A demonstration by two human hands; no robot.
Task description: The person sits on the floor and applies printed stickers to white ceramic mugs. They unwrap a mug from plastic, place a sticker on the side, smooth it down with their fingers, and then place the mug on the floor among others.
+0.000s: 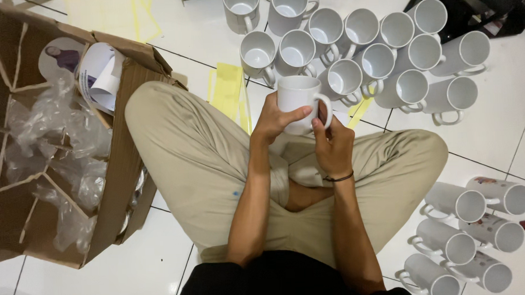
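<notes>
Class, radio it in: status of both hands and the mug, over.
Left hand and right hand both gripping white mug, held upright over lap. Mug cluster on floor just beyond. Nothing between hands and mug.

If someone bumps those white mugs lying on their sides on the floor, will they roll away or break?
The mugs lying on their sides look round, so they might roll a little, though their handles would probably stop them. They look glossy and hard, so knocking together on the tiled floor could chip them.

the scene is viewed by a single head-worn camera, aimed steeply downward at close range over the crossed legs (216, 161), with the tiled floor (506, 127) seen beyond; no second view is provided.
</notes>
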